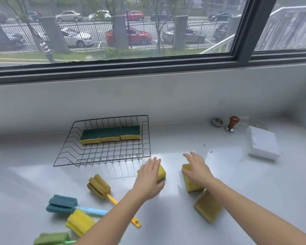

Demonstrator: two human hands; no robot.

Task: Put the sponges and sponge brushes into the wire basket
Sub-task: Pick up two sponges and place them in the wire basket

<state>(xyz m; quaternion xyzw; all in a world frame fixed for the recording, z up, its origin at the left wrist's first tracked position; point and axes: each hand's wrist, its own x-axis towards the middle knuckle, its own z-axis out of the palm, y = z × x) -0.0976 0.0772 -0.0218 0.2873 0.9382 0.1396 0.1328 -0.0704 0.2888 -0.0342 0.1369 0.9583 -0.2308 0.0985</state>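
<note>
A black wire basket (pixel 145 138) stands at the back left of the white counter with three green-and-yellow sponges (pixel 109 133) in a row inside. My left hand (pixel 148 179) lies flat on a yellow sponge (pixel 162 172) in front of the basket. My right hand (pixel 197 167) rests fingers spread on another yellow sponge (pixel 191 184). A third yellow sponge (pixel 208 206) lies nearer, under my right forearm. Several sponge brushes lie at the front left: an olive one with an orange handle (pixel 98 185), a blue one (pixel 62 204), a yellow one (pixel 79 221) and a green one (pixel 50 238).
A white foam block (pixel 262 145) sits at the right. A wooden-handled tamper (pixel 231 123) and a metal ring (pixel 217 122) stand at the back right against the wall. A window ledge runs above the counter.
</note>
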